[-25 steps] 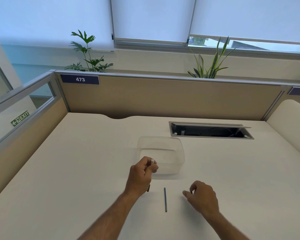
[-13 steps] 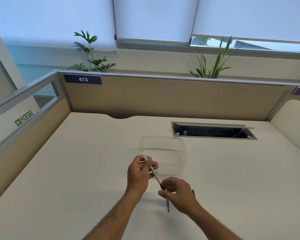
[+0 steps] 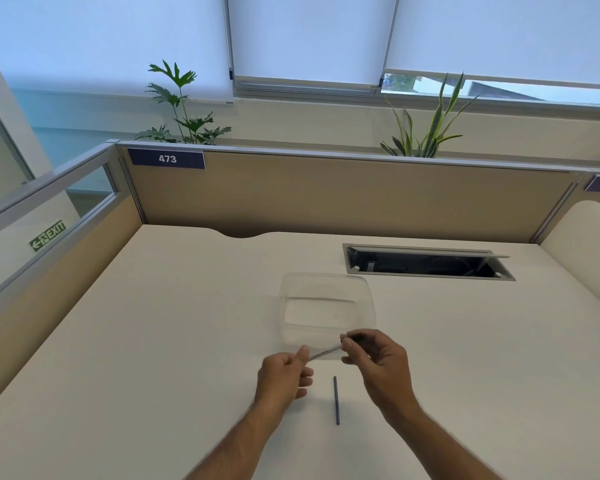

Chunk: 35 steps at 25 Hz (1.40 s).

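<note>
Both hands hold a slim pale tube (image 3: pixel 324 351) in the air, just over the near wall of the clear container (image 3: pixel 326 275). It looks like a pen barrel. The left hand (image 3: pixel 284 375) has its grip curled round the tube's lower end, thumb on top. The right hand (image 3: pixel 378 362) has a narrow fingertip grip pinching the upper, darker end. The tube slopes up from left to right between them, and motion blur hides its detail.

A thin dark rod (image 3: pixel 336 400) lies on the surface (image 3: pixel 153 341) on the person's side of the container, between the two wrists and touching neither. An open cable hatch (image 3: pixel 426 263) sits beyond the container, to its right.

The hands seem to be pulling or twisting the two ends of the tube.

- **Sudden release:** if the joint lets go all at once, the right hand could jerk back towards the container and knock its light wall, shifting it.
- **Lost small part:** a small piece could drop past the container's rim or skid towards the hatch, since a pinch gives little hold on so thin a piece.
- **Rolling rod:** a wrist coming down carelessly could set the dark rod rolling away from the container and off the near edge.
</note>
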Each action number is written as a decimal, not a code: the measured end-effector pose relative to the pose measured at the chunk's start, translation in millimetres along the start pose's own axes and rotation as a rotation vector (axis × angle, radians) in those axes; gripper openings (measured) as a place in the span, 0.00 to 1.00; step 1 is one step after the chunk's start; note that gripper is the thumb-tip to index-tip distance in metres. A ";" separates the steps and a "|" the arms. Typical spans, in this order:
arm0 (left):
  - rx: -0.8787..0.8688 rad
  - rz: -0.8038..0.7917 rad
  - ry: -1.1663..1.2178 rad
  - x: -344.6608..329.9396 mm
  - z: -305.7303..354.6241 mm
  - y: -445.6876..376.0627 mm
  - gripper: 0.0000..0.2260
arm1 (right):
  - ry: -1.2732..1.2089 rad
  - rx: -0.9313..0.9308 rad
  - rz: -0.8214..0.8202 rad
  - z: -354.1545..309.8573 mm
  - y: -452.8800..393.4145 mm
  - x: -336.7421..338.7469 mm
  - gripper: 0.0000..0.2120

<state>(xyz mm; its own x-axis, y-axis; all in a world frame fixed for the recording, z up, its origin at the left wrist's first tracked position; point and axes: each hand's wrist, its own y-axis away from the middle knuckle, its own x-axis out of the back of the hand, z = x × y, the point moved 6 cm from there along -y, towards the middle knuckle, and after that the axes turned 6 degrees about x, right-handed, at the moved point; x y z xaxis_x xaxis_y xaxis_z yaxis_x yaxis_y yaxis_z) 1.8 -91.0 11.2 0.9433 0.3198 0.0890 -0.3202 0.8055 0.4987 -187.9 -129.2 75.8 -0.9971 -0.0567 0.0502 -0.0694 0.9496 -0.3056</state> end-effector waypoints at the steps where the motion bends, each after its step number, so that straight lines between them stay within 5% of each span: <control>1: -0.010 -0.035 -0.076 -5.2 -0.7 2.1 0.14 | -0.025 0.002 0.008 -0.8 -1.4 -2.5 0.06; 4: -0.175 -0.070 -0.379 -13.8 1.8 5.9 0.14 | 0.018 0.035 0.017 -4.7 -3.9 -10.3 0.09; 9: -0.480 0.167 -0.738 5.4 -1.1 -1.1 0.11 | 0.276 0.201 -0.082 -16.3 1.8 -22.9 0.18; 14: -0.509 0.267 -1.250 24.4 -35.3 -22.1 0.31 | 0.306 0.273 -0.097 -21.9 5.9 -29.4 0.19; 21: -0.511 0.281 -1.253 28.9 -40.2 -24.1 0.35 | 0.356 0.402 -0.078 -22.7 11.9 -36.8 0.10; 25: -0.506 0.280 -1.275 31.0 -43.7 -27.2 0.36 | 0.487 0.325 -0.235 -3.9 21.2 -47.4 0.12; 35: -0.487 0.285 -1.302 31.1 -43.1 -27.3 0.36 | 0.418 0.365 -0.106 -9.0 19.4 -35.6 0.16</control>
<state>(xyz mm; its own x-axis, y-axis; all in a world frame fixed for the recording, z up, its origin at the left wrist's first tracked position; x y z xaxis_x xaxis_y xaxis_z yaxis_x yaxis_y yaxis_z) 36.1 -81.6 -36.8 0.1626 0.0324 0.9862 -0.2565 0.9665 0.0105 -153.5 -105.9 76.7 -0.8924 0.0521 0.4482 -0.2483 0.7727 -0.5842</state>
